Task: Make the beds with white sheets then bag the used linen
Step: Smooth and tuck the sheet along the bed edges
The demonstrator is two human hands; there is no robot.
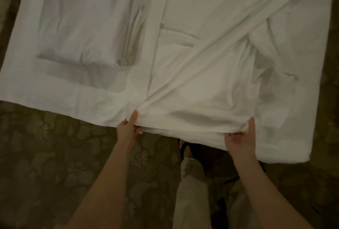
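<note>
From the head view, my left hand [128,127] and right hand [242,137] each have their grip clamped on the near edge of the rumpled white cotton sheet [211,74], which lies at 1 o'clock across the white-covered bed [286,148]. A folded stack of white linen [82,26] rests at 10 o'clock. I judge the bed half made: the sheet wants spreading and tucking, and no bagging shows yet.

Left hand [129,127] and right hand [242,139] pinching white sheet [192,100] edge, folded linen [86,32] on bed [286,137]
</note>
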